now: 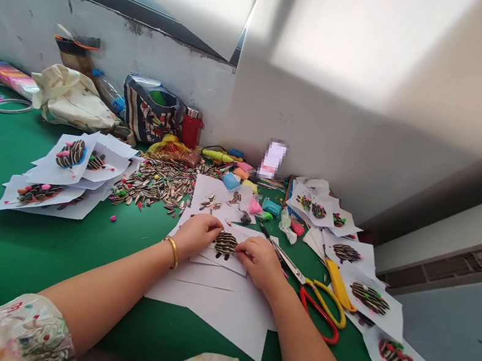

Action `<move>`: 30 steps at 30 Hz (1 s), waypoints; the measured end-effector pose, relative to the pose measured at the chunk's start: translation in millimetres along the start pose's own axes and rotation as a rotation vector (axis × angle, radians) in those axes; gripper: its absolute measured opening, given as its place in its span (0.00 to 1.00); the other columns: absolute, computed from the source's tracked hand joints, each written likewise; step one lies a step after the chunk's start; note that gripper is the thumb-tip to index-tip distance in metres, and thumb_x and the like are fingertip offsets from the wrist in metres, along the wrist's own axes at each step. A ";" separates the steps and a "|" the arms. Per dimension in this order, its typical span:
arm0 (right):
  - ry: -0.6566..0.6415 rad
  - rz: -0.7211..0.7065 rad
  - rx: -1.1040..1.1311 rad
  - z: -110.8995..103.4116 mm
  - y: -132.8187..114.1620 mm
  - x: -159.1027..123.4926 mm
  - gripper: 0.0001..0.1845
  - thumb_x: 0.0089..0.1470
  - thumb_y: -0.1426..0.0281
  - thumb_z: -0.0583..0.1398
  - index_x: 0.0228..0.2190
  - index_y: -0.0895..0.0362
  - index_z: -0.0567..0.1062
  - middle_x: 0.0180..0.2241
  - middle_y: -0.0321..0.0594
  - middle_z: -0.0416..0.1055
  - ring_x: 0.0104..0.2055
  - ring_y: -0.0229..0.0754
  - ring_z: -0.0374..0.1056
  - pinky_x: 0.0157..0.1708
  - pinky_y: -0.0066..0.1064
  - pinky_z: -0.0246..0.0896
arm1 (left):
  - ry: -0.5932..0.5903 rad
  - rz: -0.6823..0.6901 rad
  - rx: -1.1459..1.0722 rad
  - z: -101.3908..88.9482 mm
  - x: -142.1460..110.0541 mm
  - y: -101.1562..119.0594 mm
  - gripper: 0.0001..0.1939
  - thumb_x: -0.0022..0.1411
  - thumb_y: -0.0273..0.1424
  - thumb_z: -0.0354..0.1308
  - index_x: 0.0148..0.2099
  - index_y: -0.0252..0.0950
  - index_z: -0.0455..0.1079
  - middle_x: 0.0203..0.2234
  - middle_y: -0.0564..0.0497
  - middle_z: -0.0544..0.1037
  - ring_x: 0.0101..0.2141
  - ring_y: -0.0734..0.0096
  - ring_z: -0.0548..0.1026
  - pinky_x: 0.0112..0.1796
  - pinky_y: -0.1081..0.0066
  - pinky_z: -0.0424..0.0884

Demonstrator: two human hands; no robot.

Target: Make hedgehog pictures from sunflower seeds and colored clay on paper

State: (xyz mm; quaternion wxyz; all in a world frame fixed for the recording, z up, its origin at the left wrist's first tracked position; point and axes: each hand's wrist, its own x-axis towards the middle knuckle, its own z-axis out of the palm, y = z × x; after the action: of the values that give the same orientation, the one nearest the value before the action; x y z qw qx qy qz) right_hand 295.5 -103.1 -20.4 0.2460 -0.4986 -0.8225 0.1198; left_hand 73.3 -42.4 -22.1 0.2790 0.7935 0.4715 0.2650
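A small animal figure (226, 244) of striped sunflower seeds, with dark feet, lies on a white paper card (235, 265). My left hand (196, 236), wearing a gold bangle, is at its left edge with thumb and fingers pinched together. On the opposite edge, my right hand (260, 261) has its fingertips closed against the figure's side. Whatever either pinch contains is hidden by the fingers. Under the card are more white sheets (223, 308). Just beyond the hands, a sheet (220, 192) carries a few loose seeds.
Sunflower seeds (166, 183) are heaped at the back. Finished seed cards are stacked at left (95, 183) and right (376, 301). Scissors (317, 300) and a yellow cutter (339, 285) lie by my right forearm. Clay packets (271, 207), a red flask (191, 128) and bags (153, 109) stand behind.
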 end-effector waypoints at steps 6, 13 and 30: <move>-0.002 -0.005 -0.003 -0.9 -1.3 1.4 0.05 0.56 0.73 0.63 0.35 0.53 0.79 0.33 0.38 0.75 0.40 0.43 0.67 0.44 0.35 0.59 | -0.004 0.003 0.004 0.3 0.1 -0.5 0.13 0.62 0.35 0.52 0.40 0.40 0.78 0.38 0.50 0.81 0.39 0.64 0.77 0.43 0.69 0.70; 0.007 -0.012 0.012 0.6 0.0 1.2 0.05 0.56 0.74 0.63 0.35 0.53 0.79 0.34 0.38 0.75 0.40 0.43 0.67 0.43 0.35 0.59 | 0.001 0.012 0.004 0.5 0.1 -0.6 0.13 0.62 0.35 0.52 0.39 0.40 0.78 0.37 0.50 0.81 0.39 0.64 0.77 0.42 0.69 0.70; 0.137 0.024 0.065 1.5 3.8 -1.4 0.07 0.60 0.70 0.58 0.35 0.53 0.78 0.34 0.39 0.76 0.39 0.44 0.68 0.42 0.36 0.60 | 0.160 -0.096 0.052 -30.0 14.6 -13.7 0.15 0.60 0.37 0.52 0.40 0.39 0.78 0.39 0.49 0.81 0.41 0.63 0.76 0.43 0.68 0.69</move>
State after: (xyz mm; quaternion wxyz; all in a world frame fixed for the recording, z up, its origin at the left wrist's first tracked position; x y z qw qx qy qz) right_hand 298.1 -102.4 -23.7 0.3164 -0.5070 -0.7935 0.1150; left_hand 50.5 -18.1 -8.2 0.2323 0.7533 0.5364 0.3015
